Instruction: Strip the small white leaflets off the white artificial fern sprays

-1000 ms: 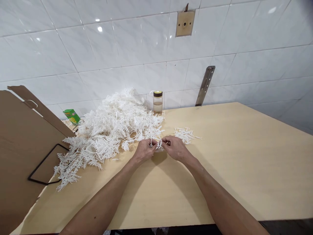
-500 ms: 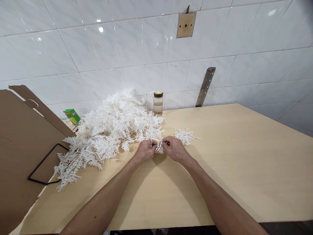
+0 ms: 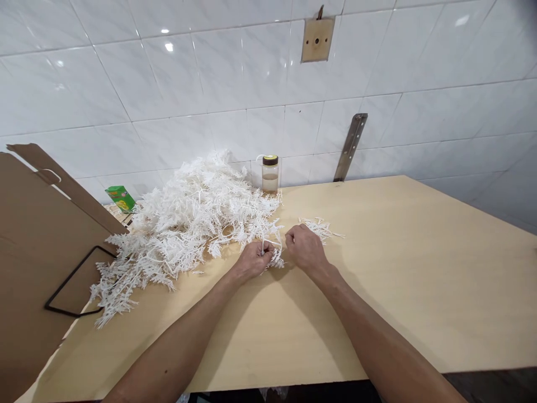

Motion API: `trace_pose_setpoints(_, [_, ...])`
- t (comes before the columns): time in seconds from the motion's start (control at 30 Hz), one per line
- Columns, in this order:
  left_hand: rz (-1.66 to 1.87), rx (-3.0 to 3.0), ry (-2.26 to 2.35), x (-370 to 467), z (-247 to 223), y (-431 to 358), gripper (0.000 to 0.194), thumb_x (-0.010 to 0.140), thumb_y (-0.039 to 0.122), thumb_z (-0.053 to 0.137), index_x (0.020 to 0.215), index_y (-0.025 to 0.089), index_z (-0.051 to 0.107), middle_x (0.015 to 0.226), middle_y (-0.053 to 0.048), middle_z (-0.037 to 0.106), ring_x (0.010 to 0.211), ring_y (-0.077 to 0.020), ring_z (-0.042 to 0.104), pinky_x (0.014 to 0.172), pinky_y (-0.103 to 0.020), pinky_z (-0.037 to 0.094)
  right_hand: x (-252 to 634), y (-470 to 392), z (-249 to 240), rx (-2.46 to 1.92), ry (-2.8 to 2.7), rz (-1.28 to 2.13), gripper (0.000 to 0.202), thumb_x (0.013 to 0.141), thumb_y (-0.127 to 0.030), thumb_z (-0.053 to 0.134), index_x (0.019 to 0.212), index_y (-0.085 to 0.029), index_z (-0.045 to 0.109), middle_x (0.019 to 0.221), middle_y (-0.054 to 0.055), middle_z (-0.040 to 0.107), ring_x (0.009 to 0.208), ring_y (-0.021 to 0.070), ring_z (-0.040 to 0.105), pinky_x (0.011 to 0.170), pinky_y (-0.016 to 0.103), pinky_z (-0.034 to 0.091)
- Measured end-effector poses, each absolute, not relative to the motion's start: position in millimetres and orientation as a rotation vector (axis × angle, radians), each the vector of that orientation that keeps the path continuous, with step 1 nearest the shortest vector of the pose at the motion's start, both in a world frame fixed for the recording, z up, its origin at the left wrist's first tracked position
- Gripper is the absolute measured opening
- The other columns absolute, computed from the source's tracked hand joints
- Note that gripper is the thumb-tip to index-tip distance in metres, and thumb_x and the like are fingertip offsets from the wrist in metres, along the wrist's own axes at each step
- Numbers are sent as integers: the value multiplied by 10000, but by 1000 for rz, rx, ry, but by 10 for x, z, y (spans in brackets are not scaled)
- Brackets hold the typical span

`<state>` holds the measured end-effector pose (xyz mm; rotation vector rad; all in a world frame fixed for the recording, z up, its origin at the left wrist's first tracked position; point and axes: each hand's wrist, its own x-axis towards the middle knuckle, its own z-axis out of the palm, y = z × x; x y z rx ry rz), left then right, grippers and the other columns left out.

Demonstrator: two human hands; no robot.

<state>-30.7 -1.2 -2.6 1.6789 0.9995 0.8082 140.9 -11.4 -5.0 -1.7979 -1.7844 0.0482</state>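
White sprig (image 3: 277,258), pinched in the left hand (image 3: 251,262); gripping near its stem would steady it best. The right hand (image 3: 305,246) is closed nearby, contents unclear.

Legible text: none. The green box (image 3: 120,199), located toward the left end of the table's (image 3: 398,280) far edge, carries printed lettering and a small round mark, both too small to read.

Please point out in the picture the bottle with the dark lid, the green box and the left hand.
Bottle (image 3: 270,182): head view, on its clear body below the lid.
Green box (image 3: 120,198): head view, on its front face.
Left hand (image 3: 253,261): head view, on its back.
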Motion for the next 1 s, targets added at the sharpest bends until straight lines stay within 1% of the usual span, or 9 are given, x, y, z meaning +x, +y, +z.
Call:
trace_pose_setpoints(0.07, [871,1615,1020,-299,-43,-7,178,733,314,593,683,143,596,544,33,491,509,-75,383,491,-198,291,1522,-79,-84,-1766,-1680,89,163,867,-171,489,776,-175,624,840,79,642,756,182,582,724,294,397])
trace_pose_setpoints(0.13, [898,1564,1017,-298,-40,-6,227,736,346,625,648,141,583,527,32,482,491,-68,367,477,-196,281,1595,-62,-103,-1711,-1594,137,112,827,-190,529,834,-175,640,873,65,665,746,175,595,752,301,422])
trace_pose_setpoints(0.27, [874,1514,997,-300,-4,-24,273,736,358,647,598,140,558,526,28,476,475,-55,337,456,-193,258,1562,-100,-52,-1586,-1549,341,167,807,-282,555,878,-189,674,901,48,704,689,163,618,737,307,467])
trace_pose_setpoints(0.4, [905,1487,1068,-290,-16,-27,259,722,380,662,665,131,614,557,19,514,494,-62,375,457,-188,277,1452,-176,25,-1532,-1611,640,225,816,-357,545,861,-207,706,804,22,715,604,152,610,612,273,469])
trace_pose_setpoints(0.5, [903,1494,1095,-282,-56,-3,252,722,379,654,691,129,639,574,8,550,510,-74,419,474,-189,317,1416,-209,32,-1529,-1657,836,258,825,-379,519,840,-193,697,729,7,685,472,119,536,486,247,416])
trace_pose_setpoints(0.57, [898,1519,1096,-279,-86,19,232,723,357,641,708,126,655,612,-7,591,543,-86,467,503,-193,355,1404,-216,23,-1508,-1678,891,250,821,-371,518,824,-187,688,704,-1,670,451,109,510,464,237,390])
trace_pose_setpoints(0.67, [903,1579,1112,-279,-125,43,194,724,312,615,721,126,669,653,-17,630,576,-98,507,534,-199,385,1378,-215,18,-1517,-1714,774,192,793,-313,539,771,-187,683,679,-2,668,505,117,528,521,234,387])
trace_pose_setpoints(0.83, [897,1723,1243,-276,-134,27,168,725,232,537,705,145,680,622,-4,634,577,-107,528,553,-206,390,1305,-222,40,-1603,-1779,509,166,779,-226,529,705,-194,674,674,19,676,630,153,570,630,253,376])
trace_pose_setpoints(1.0, [920,1793,1311,-259,-103,-28,180,753,235,517,727,160,678,652,-5,656,590,-115,559,567,-213,402,1267,-223,28,-1697,-1793,449,159,779,-176,518,701,-190,655,698,36,678,655,160,562,629,254,349])
